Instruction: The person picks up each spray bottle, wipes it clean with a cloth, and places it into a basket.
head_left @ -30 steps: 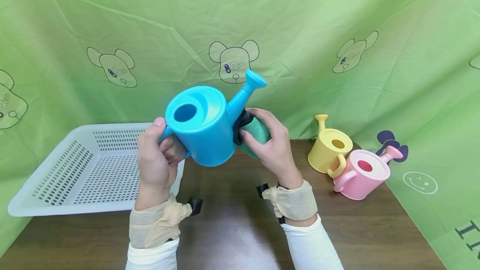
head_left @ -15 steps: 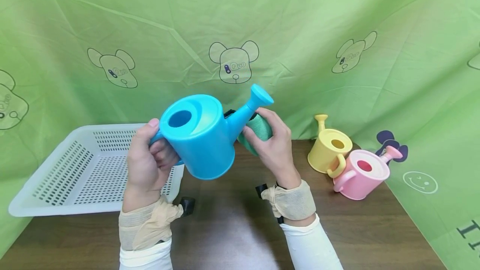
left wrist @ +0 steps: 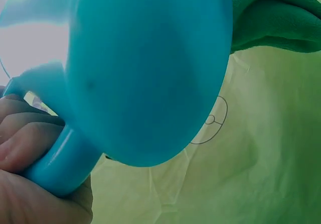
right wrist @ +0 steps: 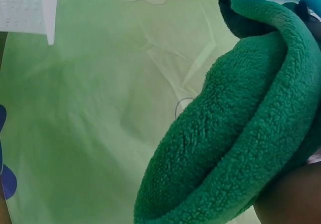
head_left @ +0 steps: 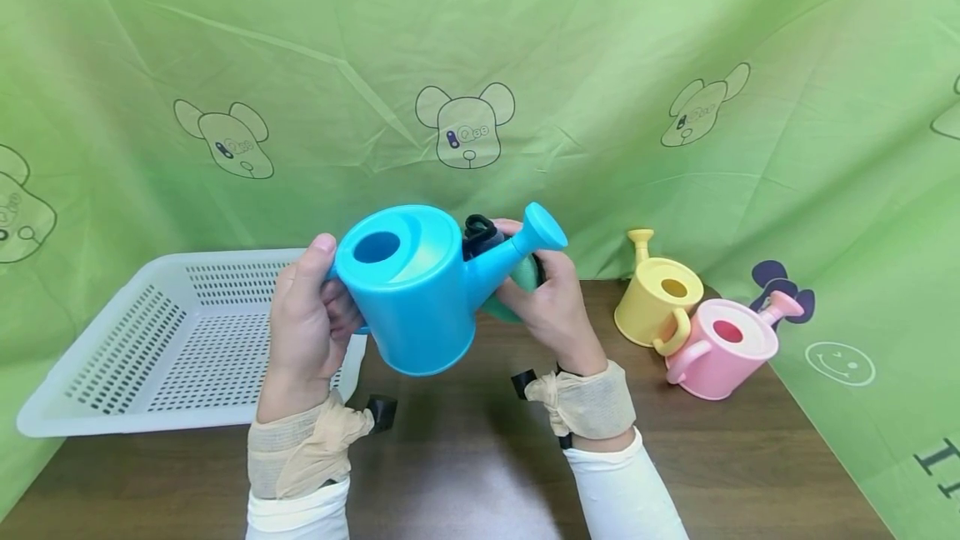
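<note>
My left hand [head_left: 303,319] grips the handle of a blue toy watering can [head_left: 420,307], holding it in the air with its spout to the right. The can's filling hole faces up towards the head camera. My right hand [head_left: 558,302] holds a folded green fluffy cloth [right wrist: 235,118] with a black part at its end, against the can's side by the spout. In the head view the spout hides part of the cloth and fingers. The left wrist view shows the can's underside, with the cloth beyond it.
A white perforated basket [head_left: 97,422] stands at the left on the brown wooden table [head_left: 450,473]. A yellow watering can [head_left: 651,307] and a pink watering can [head_left: 723,361] stand close together at the right. A green printed curtain [head_left: 585,40] hangs behind.
The blue watering can has moved down, and its spout has tipped lower to the right. The cloth in my right hand has gone from the spout's near side to behind it.
</note>
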The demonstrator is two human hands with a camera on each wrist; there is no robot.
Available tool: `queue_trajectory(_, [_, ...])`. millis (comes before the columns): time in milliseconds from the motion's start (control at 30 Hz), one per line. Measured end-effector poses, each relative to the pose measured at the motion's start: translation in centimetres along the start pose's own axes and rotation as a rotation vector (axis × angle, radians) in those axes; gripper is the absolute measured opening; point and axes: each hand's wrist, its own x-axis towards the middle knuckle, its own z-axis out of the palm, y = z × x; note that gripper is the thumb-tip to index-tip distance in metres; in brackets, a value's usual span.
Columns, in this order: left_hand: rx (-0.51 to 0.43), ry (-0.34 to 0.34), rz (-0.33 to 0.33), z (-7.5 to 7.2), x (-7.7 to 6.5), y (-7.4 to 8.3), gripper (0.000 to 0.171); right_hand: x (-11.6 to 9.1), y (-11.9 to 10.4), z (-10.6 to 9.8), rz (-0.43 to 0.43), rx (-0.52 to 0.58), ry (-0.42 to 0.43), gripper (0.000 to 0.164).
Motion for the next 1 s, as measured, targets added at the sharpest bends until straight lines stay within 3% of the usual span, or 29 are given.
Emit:
queue_trajectory(233, [-0.014, 0.021, -0.017, -0.12, 0.08, -0.01, 0.062, -0.19, 0.05, -0.23, -0.031, 0.014, 0.058, 0.044])
queue_trajectory(533, [0.021, 0.079, -0.019, 0.01, 0.12, -0.02, 0.063, -0.03, 0.10, -0.34, -0.058, 0.004, 0.196, 0.048])
queue_trajectory(1000, [0.075, 0.172, 0.033, 0.31, 0.24, -0.09, 0.065, 0.15, 0.18, -0.12, -0.037, 0.009, 0.262, 0.047])
